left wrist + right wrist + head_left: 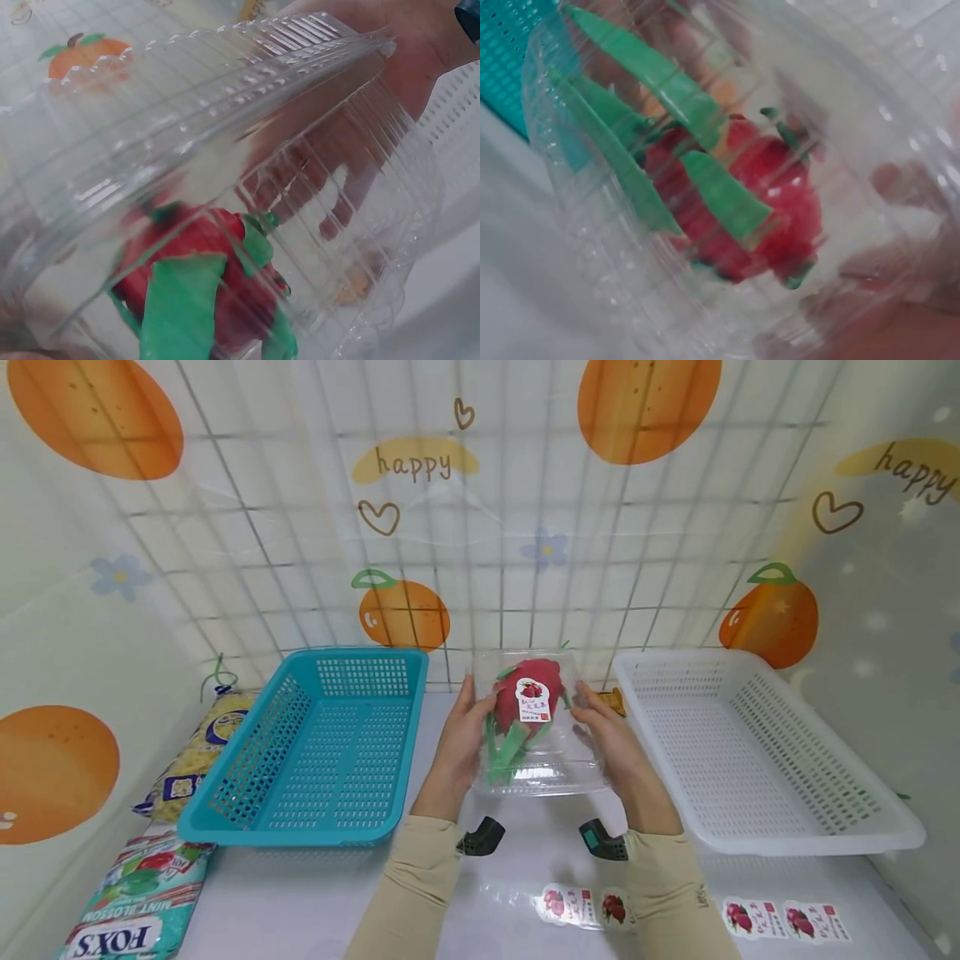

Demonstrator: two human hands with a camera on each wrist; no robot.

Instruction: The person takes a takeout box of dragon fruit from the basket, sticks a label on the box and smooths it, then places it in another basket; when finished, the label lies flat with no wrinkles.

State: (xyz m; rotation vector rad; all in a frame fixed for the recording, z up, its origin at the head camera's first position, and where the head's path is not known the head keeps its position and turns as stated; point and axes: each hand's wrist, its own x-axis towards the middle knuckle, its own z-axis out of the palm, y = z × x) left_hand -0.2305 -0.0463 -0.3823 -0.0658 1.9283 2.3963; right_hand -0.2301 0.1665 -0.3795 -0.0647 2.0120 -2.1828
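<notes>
Between both hands is a clear plastic clamshell box [573, 760], held above the table by its sides. Inside lies a red dragon fruit [551, 672] with green leaf-like scales, whose lower side shows through the plastic in the right wrist view. A white sticker [534, 710] with a dragon fruit picture is on the lid over the fruit. My left hand [457, 739] grips the box's left side, thumb on top. The right side is gripped by my right hand [618, 747]; the left wrist view shows its fingers through the plastic.
A teal basket [300, 837] stands left, a white basket [810, 843] right. Along the left edge lie a yellowish food bag [202, 735] and a FOX'S candy bag [142, 893]. Dragon fruit stickers [562, 903] lie in front. A printed curtain [480, 560] over wire grid closes the back.
</notes>
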